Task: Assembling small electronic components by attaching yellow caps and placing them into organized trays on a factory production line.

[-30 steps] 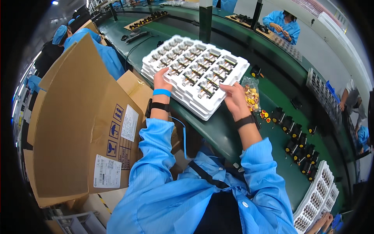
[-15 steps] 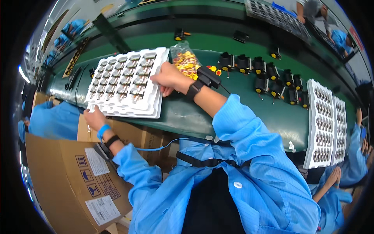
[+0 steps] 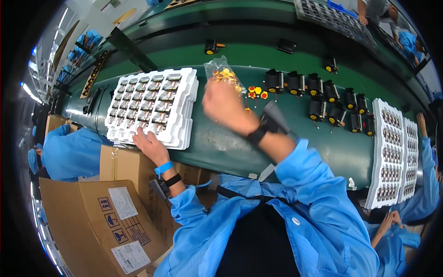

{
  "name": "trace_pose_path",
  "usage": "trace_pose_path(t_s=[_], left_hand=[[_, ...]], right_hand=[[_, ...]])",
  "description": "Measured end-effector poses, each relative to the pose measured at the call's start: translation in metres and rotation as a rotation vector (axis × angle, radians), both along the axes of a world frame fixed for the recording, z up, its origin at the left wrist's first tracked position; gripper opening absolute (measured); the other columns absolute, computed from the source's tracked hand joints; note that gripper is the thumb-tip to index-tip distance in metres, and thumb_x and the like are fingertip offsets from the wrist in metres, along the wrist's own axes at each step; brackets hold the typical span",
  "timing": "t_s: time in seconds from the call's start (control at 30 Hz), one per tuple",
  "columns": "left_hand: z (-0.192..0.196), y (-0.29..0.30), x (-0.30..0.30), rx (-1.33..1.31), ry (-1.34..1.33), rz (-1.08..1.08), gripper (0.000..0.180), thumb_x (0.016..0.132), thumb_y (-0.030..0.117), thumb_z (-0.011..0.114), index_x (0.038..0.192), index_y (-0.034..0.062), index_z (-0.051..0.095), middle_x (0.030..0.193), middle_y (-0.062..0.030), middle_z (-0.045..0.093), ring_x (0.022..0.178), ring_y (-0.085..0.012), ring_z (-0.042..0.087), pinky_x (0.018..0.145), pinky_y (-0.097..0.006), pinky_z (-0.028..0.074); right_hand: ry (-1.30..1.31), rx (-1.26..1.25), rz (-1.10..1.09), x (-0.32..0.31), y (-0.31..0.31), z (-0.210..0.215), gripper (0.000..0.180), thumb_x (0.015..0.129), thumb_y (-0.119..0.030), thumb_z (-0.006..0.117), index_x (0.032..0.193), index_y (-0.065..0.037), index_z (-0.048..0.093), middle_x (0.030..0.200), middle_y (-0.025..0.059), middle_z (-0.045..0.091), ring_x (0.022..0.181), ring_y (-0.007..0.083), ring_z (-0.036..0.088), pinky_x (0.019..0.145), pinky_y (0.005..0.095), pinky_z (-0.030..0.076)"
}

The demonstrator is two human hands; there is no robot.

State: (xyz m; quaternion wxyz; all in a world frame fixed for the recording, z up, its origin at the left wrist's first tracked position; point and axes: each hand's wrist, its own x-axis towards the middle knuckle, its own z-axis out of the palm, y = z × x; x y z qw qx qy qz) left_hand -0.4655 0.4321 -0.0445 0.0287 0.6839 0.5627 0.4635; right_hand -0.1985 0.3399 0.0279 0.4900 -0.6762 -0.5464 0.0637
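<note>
A white plastic tray [image 3: 185,99] with rows of small metal parts lies on the left of the green bench, stacked on another white tray. My left hand [image 3: 152,148] is at its near edge, fingers apart and touching the tray by the nearest row of parts. My right hand [image 3: 224,104] is over the bench to the right of the tray, smeared by motion. Just beyond it lies a clear plastic bag [image 3: 220,68] of small yellow and red pieces, partly hidden by the hand. Several loose yellow and red pieces [image 3: 257,91] lie beside the bag.
Black units with yellow discs [image 3: 314,85] stand in rows on the right of the green bench [image 3: 323,147]. Beyond them, two filled white trays [image 3: 390,152] overhang the bench edge. An open cardboard box [image 3: 78,217] stands at lower left. Other people sit on both sides.
My right hand has let go of the tray's right side and moved right toward the bag. My left hand has shifted right along the tray's near edge, fingers now spread.
</note>
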Motion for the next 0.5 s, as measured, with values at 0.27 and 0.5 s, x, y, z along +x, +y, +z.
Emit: trace_pose_path(t_s=[0.27,0.5], left_hand=[[0.004,-0.010,0.015,-0.020,-0.022,-0.017,0.044,0.099,0.018,0.048,0.139,-0.0024,0.050,0.148,-0.0319,0.042,0.143,-0.0502,0.027,0.117,-0.056,0.023],[0.002,-0.009,0.010,0.041,-0.015,0.007,0.045,0.098,0.019,0.049,0.137,-0.0022,0.053,0.146,-0.0325,0.044,0.141,-0.0518,0.030,0.115,-0.057,0.024]], right_hand=[[-0.323,-0.362,-0.200,0.108,0.090,-0.012,0.025,0.077,-0.018,0.070,0.095,-0.001,0.071,0.099,0.0245,0.071,0.095,0.0422,0.069,0.082,0.0491,0.056],[0.010,0.159,0.031,0.066,0.038,0.033,0.014,0.079,-0.011,0.063,0.076,0.002,0.068,0.069,0.0222,0.064,0.068,0.0404,0.065,0.067,0.0453,0.052]])
